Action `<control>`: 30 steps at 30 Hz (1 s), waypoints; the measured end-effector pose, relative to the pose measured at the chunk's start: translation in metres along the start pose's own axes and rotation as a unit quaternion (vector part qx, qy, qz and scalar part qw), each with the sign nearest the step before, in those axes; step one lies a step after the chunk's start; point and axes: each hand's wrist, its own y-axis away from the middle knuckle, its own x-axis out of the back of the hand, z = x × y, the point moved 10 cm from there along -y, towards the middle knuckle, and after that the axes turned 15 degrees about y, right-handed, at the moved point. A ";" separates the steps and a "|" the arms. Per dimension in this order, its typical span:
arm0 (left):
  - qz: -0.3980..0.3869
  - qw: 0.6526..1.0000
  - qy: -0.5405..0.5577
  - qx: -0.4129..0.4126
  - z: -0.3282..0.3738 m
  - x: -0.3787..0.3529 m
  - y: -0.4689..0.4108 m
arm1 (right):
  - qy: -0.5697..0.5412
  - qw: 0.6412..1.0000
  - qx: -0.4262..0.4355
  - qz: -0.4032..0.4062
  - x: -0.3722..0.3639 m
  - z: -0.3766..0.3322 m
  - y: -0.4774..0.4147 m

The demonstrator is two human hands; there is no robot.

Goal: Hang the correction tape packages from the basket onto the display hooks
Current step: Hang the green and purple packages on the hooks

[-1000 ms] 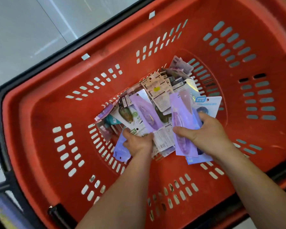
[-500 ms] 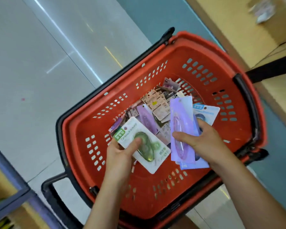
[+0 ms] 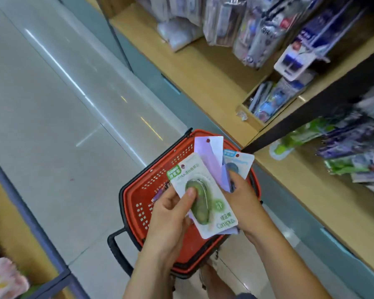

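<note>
Above basket (image 3: pixel 136 192), left hand (image 3: pixel 168 214) pinches green package (image 3: pixel 221 213); right hand (image 3: pixel 245 203) grips purple packages (image 3: pixel 205 152), fingers (image 3: pixel 235 176) partly hidden.

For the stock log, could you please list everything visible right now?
basket: one, red with black handles, on the floor
green package: one, green and white, over the basket
purple packages: at least two, lilac, fanned behind the green one
blue package: one, pale blue, rightmost in the fan
hanging packages: many, mixed colours, top and right
floor: grey, at left
left grip: one, pinches the green package
right grip: one, holds the purple packages and blue package
</note>
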 end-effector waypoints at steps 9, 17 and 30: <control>-0.032 0.994 -0.058 -0.091 0.089 -0.062 0.096 | -0.077 0.988 0.045 0.128 0.061 -0.085 0.107; -0.188 0.970 -0.113 -0.103 0.130 -0.108 0.175 | -0.086 0.964 0.131 0.217 0.083 -0.144 0.213; -0.311 0.901 -0.144 -0.266 0.180 -0.211 0.303 | -0.181 0.914 0.236 0.276 0.141 -0.191 0.373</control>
